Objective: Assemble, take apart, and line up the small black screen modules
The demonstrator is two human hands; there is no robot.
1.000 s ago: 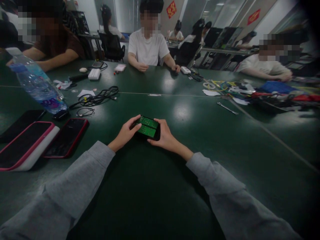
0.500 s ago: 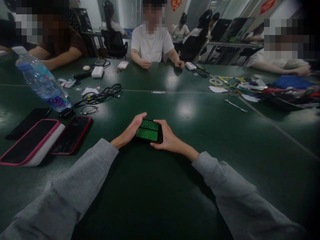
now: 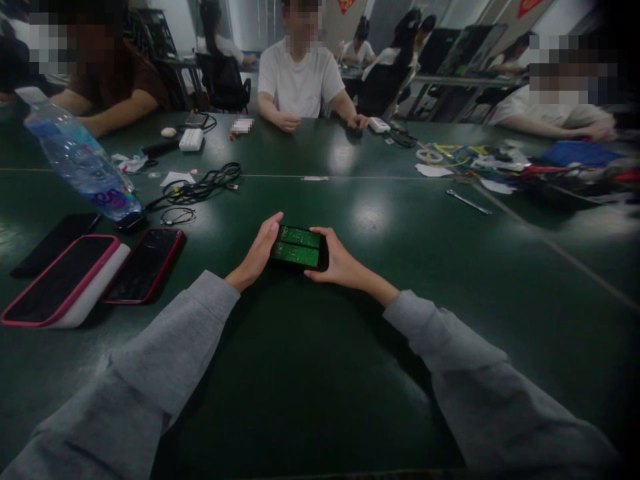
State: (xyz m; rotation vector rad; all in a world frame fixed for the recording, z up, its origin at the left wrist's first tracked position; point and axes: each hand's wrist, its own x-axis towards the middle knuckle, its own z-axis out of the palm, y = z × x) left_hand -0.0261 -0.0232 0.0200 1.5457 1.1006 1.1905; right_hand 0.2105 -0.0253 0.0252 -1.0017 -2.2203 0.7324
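Observation:
Two green printed patterns like circuit boards lie side by side in a black frame; together they make a circuit board panel (image 3: 299, 245) above the green table. My right hand (image 3: 336, 257) grips its right end, one finger along the far corner and the thumb at the near corner. Against its left end rests my left hand (image 3: 259, 251), fingers fairly straight and pointing away from me, thumb near the edge. The left fingers under the panel are hidden.
To the left are a phone with a pink rim (image 3: 63, 280), a red-edged phone (image 3: 145, 265), leaning plastic bottles (image 3: 83, 160) and black cables (image 3: 200, 187). A wrench (image 3: 469, 201) and tangled wires (image 3: 460, 159) lie at right. Several people sit around.
My left hand has shifted slightly left along the panel's edge, showing more of its left end. The panel appears a little higher in view; the right hand keeps its grip.

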